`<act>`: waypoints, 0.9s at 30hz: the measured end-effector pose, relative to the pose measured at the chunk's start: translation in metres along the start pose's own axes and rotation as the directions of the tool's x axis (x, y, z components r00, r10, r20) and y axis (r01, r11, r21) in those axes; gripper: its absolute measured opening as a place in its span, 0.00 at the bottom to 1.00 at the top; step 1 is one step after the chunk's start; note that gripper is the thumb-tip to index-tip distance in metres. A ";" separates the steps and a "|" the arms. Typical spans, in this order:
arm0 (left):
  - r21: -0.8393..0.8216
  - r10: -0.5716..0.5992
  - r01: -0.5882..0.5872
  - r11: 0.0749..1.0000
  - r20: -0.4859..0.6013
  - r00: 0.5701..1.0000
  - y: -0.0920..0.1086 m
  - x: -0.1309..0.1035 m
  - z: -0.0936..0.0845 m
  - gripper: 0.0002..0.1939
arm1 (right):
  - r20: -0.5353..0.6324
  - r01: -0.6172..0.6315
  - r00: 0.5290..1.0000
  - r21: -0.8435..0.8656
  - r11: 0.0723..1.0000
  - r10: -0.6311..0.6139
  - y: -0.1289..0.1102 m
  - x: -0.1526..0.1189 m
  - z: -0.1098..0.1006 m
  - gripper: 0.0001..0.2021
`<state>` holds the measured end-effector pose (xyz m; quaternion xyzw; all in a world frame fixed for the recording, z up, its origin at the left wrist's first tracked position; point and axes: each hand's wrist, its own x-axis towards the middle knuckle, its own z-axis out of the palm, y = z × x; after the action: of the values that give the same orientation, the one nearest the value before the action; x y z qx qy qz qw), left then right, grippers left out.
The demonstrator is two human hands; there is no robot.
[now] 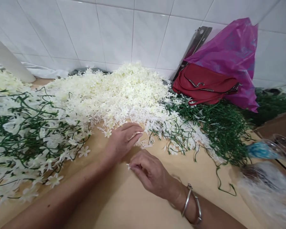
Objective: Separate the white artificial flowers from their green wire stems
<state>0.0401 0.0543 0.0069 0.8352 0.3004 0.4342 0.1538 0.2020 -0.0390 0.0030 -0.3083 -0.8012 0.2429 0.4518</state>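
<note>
My left hand (pixel 120 140) is at the near edge of the white flower heap, thumb and fingers drawn together. Its fingertips are among thin white stamens (pixel 146 141), and whatever they pinch is too small to make out. Just below and to the right, my right hand (pixel 151 171) is curled closed above the table. A tiny white piece, perhaps a stamen tip, pokes out from its thumb and forefinger. Behind both hands lies the heap of pale yellow-white artificial flower heads (pixel 133 89). One loose white blossom (pixel 107 133) rests beside my left hand.
Finished-looking white flowers on green stems (pixel 38 127) are piled at left. Green plastic stems (pixel 219 133) lie at right. Behind them are a red handbag (pixel 205 84), a purple plastic bag (pixel 231 54) and a tiled wall. Clear plastic wrapping (pixel 269 187) sits on the tan table (pixel 124 200).
</note>
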 end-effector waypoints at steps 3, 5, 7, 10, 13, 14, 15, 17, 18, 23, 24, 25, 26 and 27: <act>0.164 0.110 -0.144 0.976 0.198 0.974 0.002 0.020 0.018 0.08 | -0.014 0.019 1.000 -0.023 1.000 -0.019 0.000 0.000 0.002 0.07; 0.337 0.105 -0.215 0.917 0.317 0.943 0.004 0.034 0.029 0.08 | -0.032 0.010 0.999 -0.030 0.999 -0.011 0.001 0.000 0.002 0.07; 0.464 0.077 -0.273 0.843 0.397 0.915 0.006 0.045 0.036 0.06 | -0.044 0.023 0.999 -0.041 0.999 -0.024 0.004 0.001 0.001 0.07; 0.487 0.085 -0.298 0.821 0.411 0.908 0.006 0.052 0.034 0.07 | -0.051 0.031 0.998 -0.071 0.997 -0.035 0.006 0.000 0.001 0.06; 0.368 0.025 -0.111 0.923 0.230 0.973 0.002 0.048 0.016 0.06 | -0.059 0.012 0.998 -0.088 0.996 -0.018 0.007 0.000 0.000 0.06; 0.298 -0.053 0.009 0.955 0.139 0.989 0.001 0.046 0.008 0.06 | -0.062 0.007 0.998 -0.089 0.996 -0.012 0.007 -0.001 0.000 0.06; 0.211 -0.156 0.141 0.967 0.057 0.986 0.001 0.042 -0.001 0.07 | -0.063 0.001 0.998 -0.090 0.996 -0.007 0.008 -0.001 -0.001 0.06; 0.039 -0.375 0.376 0.926 -0.021 0.927 0.000 0.034 -0.018 0.11 | -0.066 -0.013 0.998 -0.091 0.996 0.007 0.008 -0.001 -0.002 0.07; -0.042 -0.460 0.459 0.887 -0.027 0.887 0.000 0.029 -0.025 0.12 | -0.069 -0.021 0.998 -0.091 0.996 0.015 0.009 -0.001 -0.002 0.07; -0.279 -0.617 0.580 0.765 -0.059 0.785 0.006 0.001 -0.044 0.14 | -0.093 -0.109 0.990 -0.070 0.992 0.102 0.011 0.000 -0.005 0.06; -0.311 -0.633 0.585 0.749 -0.074 0.771 0.009 -0.004 -0.045 0.14 | -0.104 -0.143 0.985 -0.048 0.989 0.137 0.011 0.000 -0.005 0.05; -0.360 -0.653 0.590 0.723 -0.078 0.753 0.013 -0.008 -0.044 0.13 | -0.117 -0.180 0.977 -0.018 0.984 0.176 0.012 0.000 -0.005 0.05; -0.423 -0.677 0.594 0.684 -0.066 0.733 0.016 -0.012 -0.043 0.13 | -0.130 -0.221 0.966 0.021 0.975 0.222 0.012 0.000 -0.005 0.04; -0.494 -0.702 0.597 0.633 -0.040 0.711 0.020 -0.015 -0.042 0.13 | -0.143 -0.265 0.952 0.069 0.962 0.272 0.012 0.000 -0.005 0.04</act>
<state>0.0065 0.0288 0.0322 0.5546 0.4900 0.4982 0.4517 0.2097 -0.0297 -0.0027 -0.4207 -0.7092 0.2974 0.4812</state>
